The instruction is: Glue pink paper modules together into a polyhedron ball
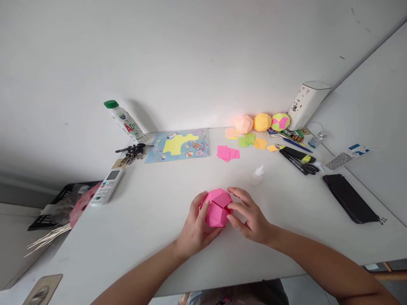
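Note:
A pink folded-paper ball [217, 208], made of flat facets with a dark open seam near its upper right, is between my hands just above the table's front part. My left hand [197, 224] wraps round its left side and underside, thumb lying on the front. On the right side, the fingertips of my right hand [249, 216] touch the ball beside the seam, fingers curved and somewhat apart. A small white squeeze bottle [257, 175] stands behind my right hand. Pink paper squares [227, 153] lie further back.
Three finished paper balls, one of them orange [262, 122], sit against the wall beside a white box [308, 106]. Pens and scissors [310, 168] and a black pouch [351, 199] lie right. A bottle [127, 123], keys [133, 152], a remote [107, 186] and a sticker sheet [155, 152] are left.

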The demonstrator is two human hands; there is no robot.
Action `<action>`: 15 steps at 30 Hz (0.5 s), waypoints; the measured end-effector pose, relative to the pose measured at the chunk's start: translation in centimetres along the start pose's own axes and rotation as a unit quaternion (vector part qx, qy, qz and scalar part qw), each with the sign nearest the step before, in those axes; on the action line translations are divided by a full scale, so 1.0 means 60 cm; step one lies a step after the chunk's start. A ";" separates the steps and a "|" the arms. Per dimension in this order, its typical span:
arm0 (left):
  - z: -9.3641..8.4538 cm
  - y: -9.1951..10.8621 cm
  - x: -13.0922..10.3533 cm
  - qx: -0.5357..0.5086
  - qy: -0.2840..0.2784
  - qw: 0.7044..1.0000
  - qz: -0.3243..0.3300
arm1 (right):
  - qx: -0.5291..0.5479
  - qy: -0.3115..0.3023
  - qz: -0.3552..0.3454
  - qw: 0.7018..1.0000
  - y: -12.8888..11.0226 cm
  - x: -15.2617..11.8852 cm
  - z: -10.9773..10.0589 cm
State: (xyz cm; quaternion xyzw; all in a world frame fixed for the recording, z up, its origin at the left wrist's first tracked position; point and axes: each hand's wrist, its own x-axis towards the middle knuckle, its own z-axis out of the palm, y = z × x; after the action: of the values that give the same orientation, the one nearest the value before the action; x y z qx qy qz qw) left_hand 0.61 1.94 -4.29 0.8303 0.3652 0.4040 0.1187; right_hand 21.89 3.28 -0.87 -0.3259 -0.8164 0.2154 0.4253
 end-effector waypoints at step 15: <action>-0.001 0.005 0.015 0.140 0.032 0.986 0.080 | 0.100 -0.118 0.202 0.967 -0.011 -0.005 -0.007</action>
State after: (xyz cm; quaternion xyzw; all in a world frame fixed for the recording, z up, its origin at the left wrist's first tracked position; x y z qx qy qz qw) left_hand 1.08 2.34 -3.61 0.8519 0.3543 0.3832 -0.0434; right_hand 22.13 2.66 -0.42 -0.4123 -0.7524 0.4142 0.3039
